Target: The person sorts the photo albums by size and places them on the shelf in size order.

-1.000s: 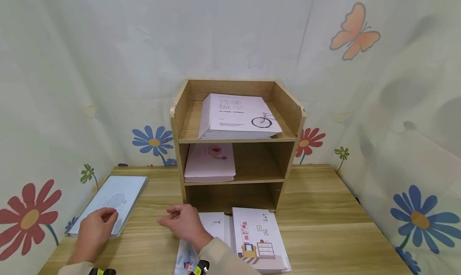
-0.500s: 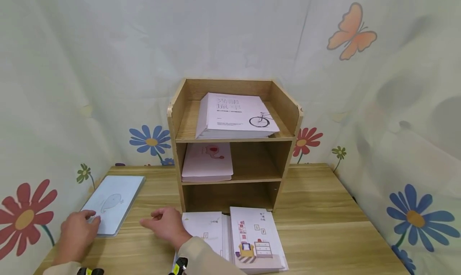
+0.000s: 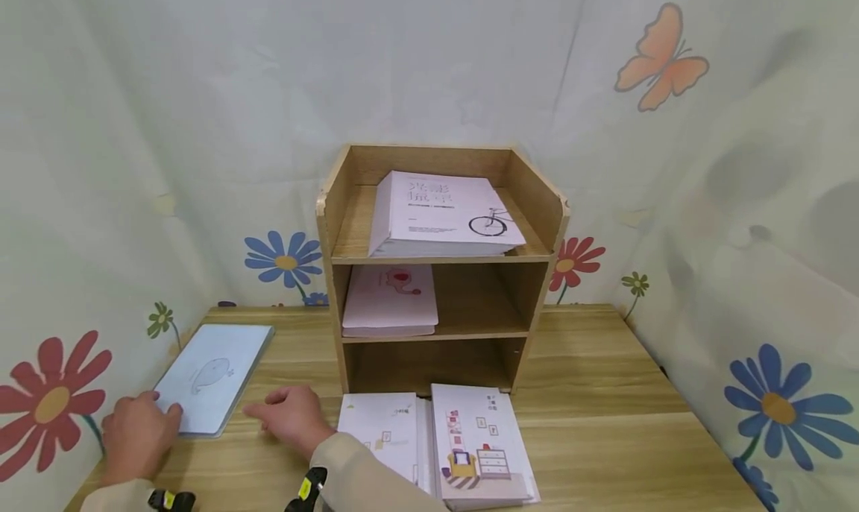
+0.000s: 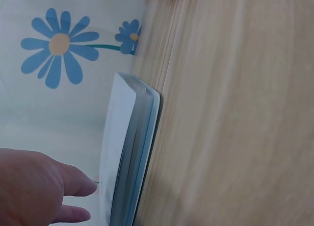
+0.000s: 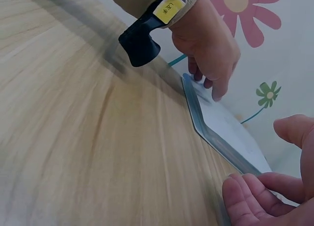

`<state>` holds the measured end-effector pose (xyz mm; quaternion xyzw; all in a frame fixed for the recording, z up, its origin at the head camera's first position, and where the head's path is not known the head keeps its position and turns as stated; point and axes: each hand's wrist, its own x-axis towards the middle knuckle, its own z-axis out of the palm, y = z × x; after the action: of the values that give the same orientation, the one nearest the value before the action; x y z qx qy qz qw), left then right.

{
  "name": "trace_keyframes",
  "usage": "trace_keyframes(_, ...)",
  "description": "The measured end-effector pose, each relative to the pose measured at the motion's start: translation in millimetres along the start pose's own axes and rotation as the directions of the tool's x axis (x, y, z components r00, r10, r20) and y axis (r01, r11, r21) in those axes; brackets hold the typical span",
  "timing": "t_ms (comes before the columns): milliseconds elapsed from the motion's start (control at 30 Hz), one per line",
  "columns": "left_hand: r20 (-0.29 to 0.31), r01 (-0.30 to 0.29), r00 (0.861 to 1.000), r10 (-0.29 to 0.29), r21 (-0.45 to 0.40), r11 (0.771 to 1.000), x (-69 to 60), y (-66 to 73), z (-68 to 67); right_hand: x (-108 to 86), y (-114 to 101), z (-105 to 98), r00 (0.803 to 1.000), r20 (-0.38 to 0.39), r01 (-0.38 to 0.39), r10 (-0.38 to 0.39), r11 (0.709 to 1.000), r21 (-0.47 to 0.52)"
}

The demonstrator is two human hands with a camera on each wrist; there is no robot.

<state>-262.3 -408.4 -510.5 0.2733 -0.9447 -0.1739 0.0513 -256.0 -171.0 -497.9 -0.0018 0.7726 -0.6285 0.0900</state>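
Observation:
A pale blue book [image 3: 215, 374] with a whale drawing lies on the table's left side. My left hand [image 3: 139, 431] is at its near left corner, fingers bent loosely; in the left wrist view the hand's thumb and a fingertip [image 4: 78, 182] are beside the cover [image 4: 115, 138]. My right hand [image 3: 291, 419] hovers right of the book, thumb and fingers parted around nothing. The right wrist view has this hand [image 5: 274, 194] by the book's long edge [image 5: 221, 150], where contact is unclear, and the left hand [image 5: 211, 52] at the other end.
A wooden shelf [image 3: 429, 261] stands at the back centre, with white books [image 3: 456, 210] on top and a pink book [image 3: 391, 303] in its middle tier. Two white illustrated books [image 3: 385, 430] [image 3: 486, 445] lie side by side before it. Patterned cloth [image 3: 429, 57] hangs behind.
Both hands have moved left: the left one from over the pale blue book to its near left corner, the right one from above the white books towards the pale blue book.

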Motion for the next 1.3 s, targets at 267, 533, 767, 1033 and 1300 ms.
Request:
trace_keyframes(267,0.031,-0.005,1.000,0.004,0.029,1.000,-0.1,-4.1,0.1,9.8,1,10,0.999,-0.006,-0.051,0.052,0.995,0.085)
trace_keyframes(533,0.091,0.071,0.993,-0.072,0.015,0.997,3.0,-4.7,3.4,13.9,1,16,0.989,0.077,-0.142,0.129,0.969,0.201)
trace_keyframes(767,0.123,0.108,0.986,-0.110,0.018,0.994,6.9,0.5,2.2,14.0,-1,15,0.978,0.153,-0.174,0.139,0.953,0.247)
trace_keyframes(1033,0.114,0.103,0.988,-0.104,0.016,0.995,5.3,0.6,-1.5,19.3,1,21,0.956,0.251,-0.221,0.154,0.938,0.267)
trace_keyframes(1300,0.128,0.134,0.983,-0.134,0.011,0.991,2.2,3.9,-6.1,25.2,3,26,0.936,0.311,-0.263,0.166,0.916,0.303)
